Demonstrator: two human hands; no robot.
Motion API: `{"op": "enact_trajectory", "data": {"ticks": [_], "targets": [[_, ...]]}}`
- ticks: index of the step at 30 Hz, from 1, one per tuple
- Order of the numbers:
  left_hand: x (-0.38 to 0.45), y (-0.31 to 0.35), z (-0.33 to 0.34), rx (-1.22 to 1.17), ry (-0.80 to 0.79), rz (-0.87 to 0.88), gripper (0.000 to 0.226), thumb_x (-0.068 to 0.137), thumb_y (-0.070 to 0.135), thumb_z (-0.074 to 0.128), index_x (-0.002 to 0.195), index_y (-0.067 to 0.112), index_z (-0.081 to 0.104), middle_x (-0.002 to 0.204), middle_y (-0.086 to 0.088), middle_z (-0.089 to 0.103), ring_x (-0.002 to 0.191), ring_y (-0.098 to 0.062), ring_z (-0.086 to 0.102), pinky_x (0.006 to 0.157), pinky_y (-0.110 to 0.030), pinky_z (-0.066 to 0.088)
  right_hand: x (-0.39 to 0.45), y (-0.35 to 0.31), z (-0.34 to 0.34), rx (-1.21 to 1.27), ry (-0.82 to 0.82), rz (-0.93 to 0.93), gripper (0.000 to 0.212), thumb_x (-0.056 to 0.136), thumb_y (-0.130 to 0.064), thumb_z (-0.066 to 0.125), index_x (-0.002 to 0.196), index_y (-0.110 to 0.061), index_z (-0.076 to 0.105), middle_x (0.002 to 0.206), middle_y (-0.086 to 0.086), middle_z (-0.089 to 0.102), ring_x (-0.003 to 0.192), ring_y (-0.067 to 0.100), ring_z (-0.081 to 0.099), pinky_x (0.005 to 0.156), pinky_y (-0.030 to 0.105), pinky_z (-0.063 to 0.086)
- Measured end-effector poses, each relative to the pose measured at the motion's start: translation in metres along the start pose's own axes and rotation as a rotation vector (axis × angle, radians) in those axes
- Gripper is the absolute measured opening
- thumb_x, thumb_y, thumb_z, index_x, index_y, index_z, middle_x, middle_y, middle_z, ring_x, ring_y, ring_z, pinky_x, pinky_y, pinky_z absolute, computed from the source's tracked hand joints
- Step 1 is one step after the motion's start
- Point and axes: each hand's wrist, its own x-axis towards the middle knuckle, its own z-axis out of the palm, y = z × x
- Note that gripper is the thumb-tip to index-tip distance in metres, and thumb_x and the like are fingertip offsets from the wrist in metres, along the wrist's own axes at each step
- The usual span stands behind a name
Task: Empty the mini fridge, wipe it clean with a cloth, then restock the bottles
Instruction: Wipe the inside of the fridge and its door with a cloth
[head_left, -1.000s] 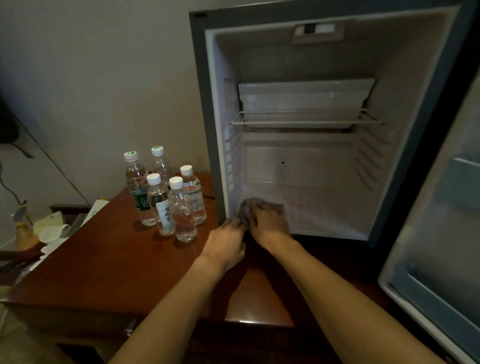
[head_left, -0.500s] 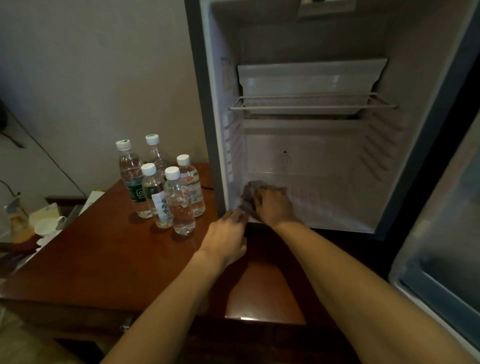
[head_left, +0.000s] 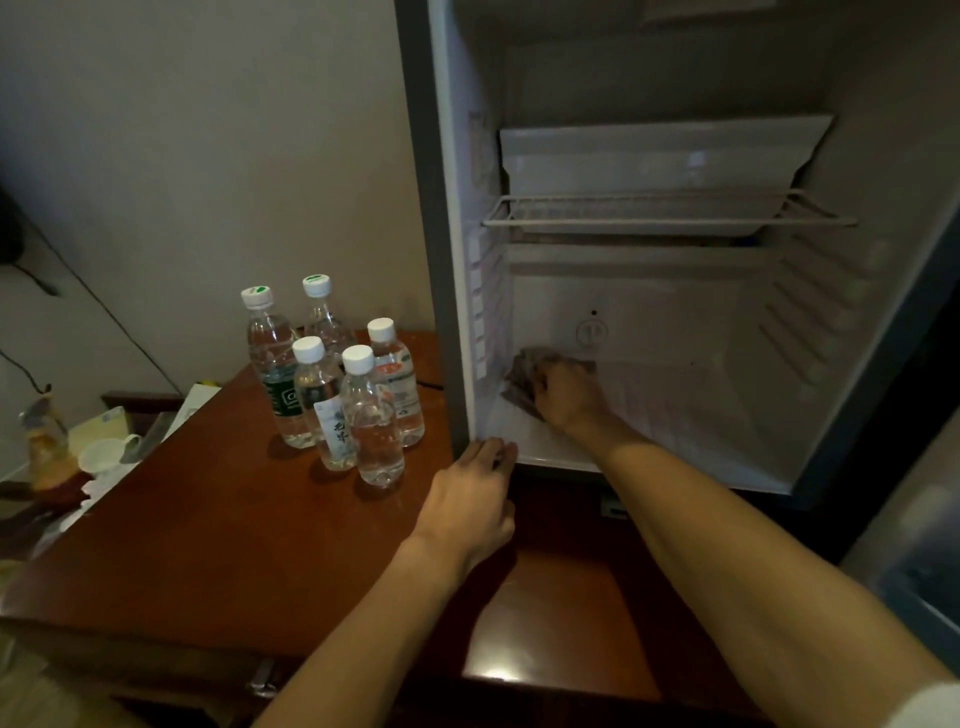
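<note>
So the small white-lined mini fridge (head_left: 675, 291) with the grey outer frame is standing open on a glossy reddish-brown wooden table (head_left: 234, 530), and the inside looks bare apart from a white wire shelf (head_left: 665, 218) about halfway up and a pale plastic tray-like panel (head_left: 654, 166) sitting above it at the back. The right hand (head_left: 569, 397) is reached in onto the fridge floor, over in the back-left corner, palm down with fingers curled over a crumpled greyish-brown cloth (head_left: 522, 376), pressing it against the floor right by the left wall. The left hand (head_left: 470, 501) isn't holding anything, it's loosely open with the fingertips touching the front lip of the fridge at the bottom-left corner, wrist hovering over the table. Just to the left of the fridge, five clear plastic water bottles with white caps (head_left: 337, 384) are bunched together upright on the tabletop, two taller ones with green marks on the caps at the back and three shorter ones in front, all close enough to be touching or nearly. The fridge door (head_left: 924, 545) is swung open at the right edge of view, only partly visible. Farther left, off the table edge, there's some clutter including a white cup (head_left: 104, 456), too dim to make out much more.
</note>
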Motion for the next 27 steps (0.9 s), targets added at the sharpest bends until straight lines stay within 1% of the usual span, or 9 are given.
{"op": "enact_trajectory", "data": {"ticks": [2,5,9,12,15,19,21,24,27], "targets": [[0.0,0.002,-0.001,0.001,-0.007,-0.013,0.068,0.089,0.028,0.058,0.152,0.016,0.035,0.146,-0.003,0.041,0.133,-0.023,0.041,0.097,-0.037,0.05,-0.015,-0.004,-0.004,-0.016,-0.005,-0.026,0.033,0.097,-0.03,0.053,0.113,-0.005,0.066,0.118,0.019,0.066,0.104,0.035,0.063,0.083,0.034,0.047],[-0.001,0.006,-0.005,0.002,-0.023,-0.038,0.066,0.088,0.027,0.058,0.15,0.016,0.038,0.144,-0.003,0.043,0.132,-0.024,0.042,0.093,-0.037,0.049,-0.044,-0.01,-0.005,-0.058,-0.008,-0.074,0.036,0.097,-0.031,0.052,0.114,-0.003,0.065,0.119,0.021,0.064,0.107,0.036,0.061,0.085,0.036,0.046],[-0.004,0.013,-0.012,0.003,-0.048,-0.071,0.059,0.085,0.025,0.059,0.142,0.014,0.047,0.141,-0.005,0.046,0.129,-0.027,0.046,0.093,-0.038,0.05,-0.076,-0.015,0.003,-0.084,-0.026,-0.027,0.036,0.1,-0.031,0.045,0.126,-0.012,0.061,0.13,0.015,0.059,0.117,0.033,0.055,0.091,0.034,0.046],[-0.006,0.015,-0.017,0.008,-0.065,-0.083,0.051,0.085,0.025,0.059,0.134,0.013,0.054,0.139,-0.006,0.047,0.127,-0.028,0.048,0.093,-0.039,0.051,-0.099,-0.016,0.008,-0.095,-0.022,-0.002,0.033,0.101,-0.034,0.044,0.122,-0.017,0.062,0.13,0.011,0.058,0.116,0.031,0.055,0.088,0.035,0.048],[-0.008,0.015,-0.018,0.028,-0.085,-0.082,0.048,0.085,0.025,0.058,0.131,0.014,0.056,0.137,-0.005,0.048,0.126,-0.027,0.049,0.092,-0.039,0.05,-0.107,-0.015,0.009,-0.122,-0.003,-0.019,0.032,0.1,-0.033,0.045,0.12,-0.016,0.063,0.125,0.012,0.06,0.112,0.032,0.055,0.086,0.036,0.049],[-0.007,0.012,-0.015,0.021,-0.074,-0.078,0.051,0.085,0.024,0.058,0.134,0.014,0.054,0.139,-0.005,0.047,0.126,-0.027,0.05,0.093,-0.039,0.051,-0.095,-0.015,0.006,-0.093,-0.036,0.012,0.031,0.1,-0.034,0.044,0.118,-0.018,0.064,0.127,0.009,0.059,0.114,0.032,0.054,0.087,0.036,0.048],[-0.006,0.011,-0.014,0.017,-0.067,-0.071,0.053,0.085,0.024,0.058,0.137,0.014,0.052,0.139,-0.005,0.046,0.126,-0.028,0.048,0.09,-0.04,0.051,-0.085,-0.013,0.005,-0.086,-0.035,0.023,0.032,0.1,-0.037,0.045,0.116,-0.018,0.066,0.126,0.009,0.061,0.113,0.032,0.056,0.087,0.036,0.049],[-0.005,0.008,-0.011,0.005,-0.055,-0.06,0.063,0.085,0.025,0.058,0.146,0.016,0.042,0.141,-0.004,0.045,0.129,-0.027,0.046,0.089,-0.039,0.051,-0.064,-0.008,0.003,-0.069,-0.002,-0.017,0.034,0.096,-0.039,0.05,0.106,-0.013,0.071,0.112,0.012,0.068,0.1,0.031,0.063,0.079,0.034,0.05],[-0.005,0.007,-0.004,-0.015,-0.028,-0.047,0.07,0.086,0.025,0.057,0.152,0.015,0.034,0.149,-0.003,0.04,0.135,-0.024,0.04,0.097,-0.037,0.05,-0.038,-0.005,0.003,-0.056,0.01,-0.004,0.033,0.095,-0.034,0.051,0.102,-0.01,0.071,0.106,0.014,0.07,0.095,0.033,0.065,0.076,0.036,0.052]]}}
